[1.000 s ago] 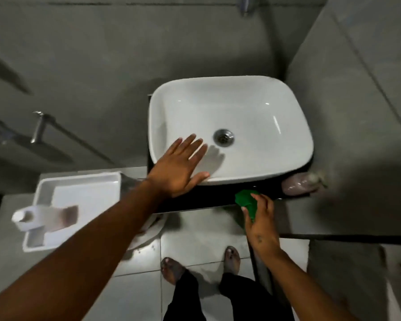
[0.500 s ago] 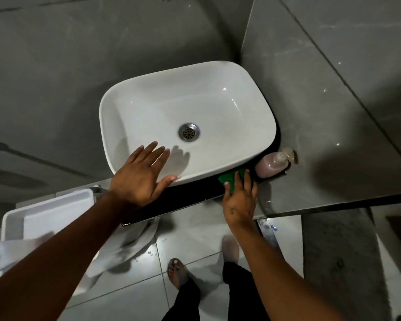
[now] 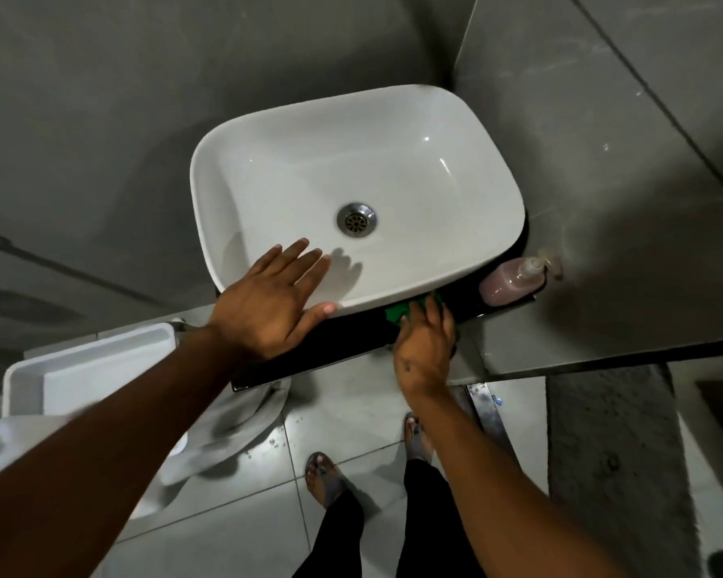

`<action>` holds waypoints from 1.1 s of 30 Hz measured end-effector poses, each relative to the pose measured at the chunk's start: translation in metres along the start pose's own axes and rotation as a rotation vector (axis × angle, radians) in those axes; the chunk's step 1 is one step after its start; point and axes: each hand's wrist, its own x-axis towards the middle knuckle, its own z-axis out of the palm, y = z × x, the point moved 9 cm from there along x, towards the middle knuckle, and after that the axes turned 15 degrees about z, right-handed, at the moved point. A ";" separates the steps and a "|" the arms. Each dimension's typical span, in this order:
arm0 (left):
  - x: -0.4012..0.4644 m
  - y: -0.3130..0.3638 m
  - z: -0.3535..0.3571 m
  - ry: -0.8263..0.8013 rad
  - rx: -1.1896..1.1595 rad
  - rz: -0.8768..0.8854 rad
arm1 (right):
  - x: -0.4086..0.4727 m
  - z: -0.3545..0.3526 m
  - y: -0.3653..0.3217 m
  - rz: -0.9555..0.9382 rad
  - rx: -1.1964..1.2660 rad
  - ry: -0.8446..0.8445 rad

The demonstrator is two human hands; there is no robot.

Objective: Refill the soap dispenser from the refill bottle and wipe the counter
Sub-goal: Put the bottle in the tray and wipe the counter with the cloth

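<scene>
Soap dispenser (image 3: 514,281): 1, frame right, beside 1 basin (image 3: 456,194). Left hand (image 3: 268,304) lies flat, fingers spread; right hand (image 3: 424,348) presses 1 green cloth (image 3: 399,312).

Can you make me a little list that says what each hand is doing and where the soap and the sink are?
left hand: flat, fingers spread, resting on the near rim of the sink
right hand: pressing a green cloth on the black counter
soap dispenser: pink, on the counter's right end, beside the sink
sink: white, nothing in it, drain in the middle
refill bottle: not in view
</scene>
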 end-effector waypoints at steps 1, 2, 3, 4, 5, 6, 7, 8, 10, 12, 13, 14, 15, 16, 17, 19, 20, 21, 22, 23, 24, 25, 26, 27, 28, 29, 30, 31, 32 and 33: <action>0.000 0.000 -0.002 0.001 -0.004 0.013 | -0.015 0.009 -0.010 -0.059 -0.011 -0.023; -0.002 0.001 -0.002 -0.005 -0.006 0.036 | -0.032 0.017 -0.014 -0.115 -0.033 -0.054; -0.005 -0.002 -0.003 -0.010 0.001 0.062 | -0.043 0.021 -0.013 -0.164 -0.049 -0.089; -0.011 -0.009 -0.004 -0.014 0.018 0.070 | -0.045 0.020 -0.008 -0.186 -0.050 -0.109; -0.019 -0.021 -0.007 -0.016 0.034 0.063 | -0.037 0.014 0.000 -0.174 -0.038 -0.102; -0.029 -0.035 -0.009 -0.011 0.043 0.045 | -0.025 0.007 0.010 -0.127 -0.034 -0.079; -0.038 -0.049 -0.011 0.000 0.044 0.028 | -0.012 0.000 0.021 -0.060 -0.035 -0.058; -0.044 -0.059 -0.013 0.009 0.039 0.026 | -0.002 -0.006 0.028 -0.005 -0.033 -0.035; -0.048 -0.068 -0.012 0.009 0.022 0.056 | -0.003 -0.003 0.018 0.037 -0.020 -0.016; -0.045 -0.070 -0.010 0.025 0.011 0.066 | -0.033 0.016 -0.018 -0.025 -0.014 -0.048; -0.043 -0.070 -0.011 0.034 0.012 0.071 | -0.053 0.027 -0.037 -0.073 -0.010 -0.075; -0.044 -0.069 -0.011 0.034 0.010 0.074 | -0.072 0.038 -0.052 -0.131 -0.017 -0.104; -0.044 -0.069 -0.012 0.034 0.007 0.077 | -0.089 0.048 -0.062 -0.193 -0.043 -0.138; -0.045 -0.069 -0.012 0.039 0.004 0.078 | -0.099 0.055 -0.068 -0.245 -0.075 -0.170; -0.046 -0.070 -0.013 0.049 0.004 0.075 | -0.103 0.058 -0.069 -0.265 -0.096 -0.187; -0.047 -0.070 -0.013 0.058 0.006 0.081 | -0.102 0.056 -0.065 -0.215 -0.084 -0.171; -0.048 -0.070 -0.012 0.064 0.009 0.077 | -0.104 0.057 -0.069 -0.181 -0.073 -0.152; -0.048 -0.070 -0.011 0.075 0.009 0.075 | -0.112 0.063 -0.082 -0.170 -0.075 -0.157; -0.048 -0.070 -0.010 0.085 0.004 0.076 | -0.124 0.073 -0.102 -0.205 -0.095 -0.188; -0.047 -0.070 -0.010 0.086 -0.002 0.081 | -0.141 0.086 -0.122 -0.277 -0.134 -0.234; -0.048 -0.071 -0.010 0.084 -0.005 0.084 | -0.159 0.096 -0.135 -0.363 -0.158 -0.274; -0.049 -0.072 -0.010 0.083 -0.003 0.082 | -0.172 0.101 -0.143 -0.452 -0.171 -0.303; -0.050 -0.072 -0.010 0.088 0.002 0.082 | -0.175 0.101 -0.143 -0.511 -0.179 -0.342; -0.050 -0.071 -0.011 0.098 0.004 0.088 | -0.171 0.098 -0.135 -0.544 -0.191 -0.382; -0.049 -0.070 -0.011 0.107 0.003 0.097 | -0.163 0.093 -0.122 -0.560 -0.211 -0.394; -0.049 -0.070 -0.010 0.116 0.002 0.097 | -0.153 0.086 -0.107 -0.544 -0.222 -0.383; -0.049 -0.070 -0.009 0.125 0.007 0.093 | -0.142 0.079 -0.095 -0.493 -0.205 -0.362; -0.050 -0.070 -0.009 0.134 0.015 0.088 | -0.131 0.074 -0.089 -0.428 -0.174 -0.339; -0.051 -0.071 -0.009 0.142 0.018 0.081 | -0.122 0.072 -0.092 -0.366 -0.142 -0.309; -0.051 -0.072 -0.009 0.147 0.015 0.075 | -0.121 0.074 -0.102 -0.335 -0.126 -0.283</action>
